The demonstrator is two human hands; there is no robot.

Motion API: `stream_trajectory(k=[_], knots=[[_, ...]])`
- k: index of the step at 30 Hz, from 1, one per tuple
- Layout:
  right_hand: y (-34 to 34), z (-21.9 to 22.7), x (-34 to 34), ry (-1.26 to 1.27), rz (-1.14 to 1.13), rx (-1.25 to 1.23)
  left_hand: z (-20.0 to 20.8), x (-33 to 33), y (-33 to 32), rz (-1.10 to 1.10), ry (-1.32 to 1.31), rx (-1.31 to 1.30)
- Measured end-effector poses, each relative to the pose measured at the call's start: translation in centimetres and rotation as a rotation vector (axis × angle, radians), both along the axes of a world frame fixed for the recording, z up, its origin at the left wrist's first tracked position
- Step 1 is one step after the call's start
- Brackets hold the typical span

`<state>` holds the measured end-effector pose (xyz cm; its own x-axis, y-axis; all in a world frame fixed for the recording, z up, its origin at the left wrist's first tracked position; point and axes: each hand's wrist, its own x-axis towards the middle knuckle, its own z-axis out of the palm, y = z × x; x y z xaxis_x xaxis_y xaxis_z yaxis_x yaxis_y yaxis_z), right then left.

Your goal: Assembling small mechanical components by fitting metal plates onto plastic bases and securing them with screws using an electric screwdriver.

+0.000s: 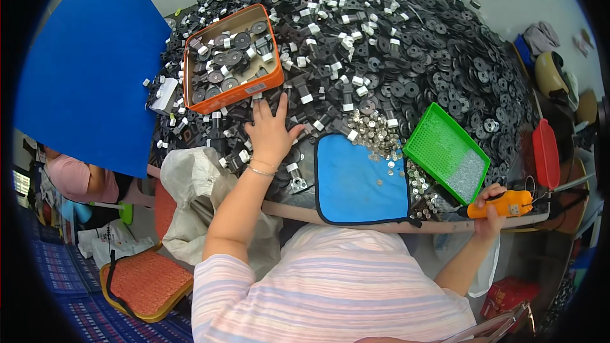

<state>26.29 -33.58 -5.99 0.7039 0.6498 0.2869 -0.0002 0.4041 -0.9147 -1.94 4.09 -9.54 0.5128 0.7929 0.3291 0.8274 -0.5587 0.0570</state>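
Observation:
My left hand, fingers spread, reaches over black plastic parts with white ends, just below an orange box. Nothing shows in its grasp; whether the fingertips touch the parts I cannot tell. That box holds black discs and several black-and-white parts. At the table's right front edge, my right hand is wrapped round an orange electric screwdriver, its dark tip pointing left. A blue mat lies before me. Small silver caps are heaped by its upper right corner. Beside them a tilted green tray contains tiny silver pieces.
Black discs are piled high at the far right, near a red tray. A large blue board stands at the left. A whitish sack hangs by the table edge near a chair. Another person sits far left.

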Motion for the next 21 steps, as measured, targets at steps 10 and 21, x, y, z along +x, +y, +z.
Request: stream_trajectory(k=[10, 21], knots=[[-0.7, -0.5, 0.1, -0.035, -0.020, 0.017, 0.5, 0.6, 1.3, -0.051, -0.072, -0.077], [-1.5, 0.0, -0.7, -0.028, -0.067, 0.033, 0.5, 0.6, 3.3, -0.230, -0.220, -0.059]])
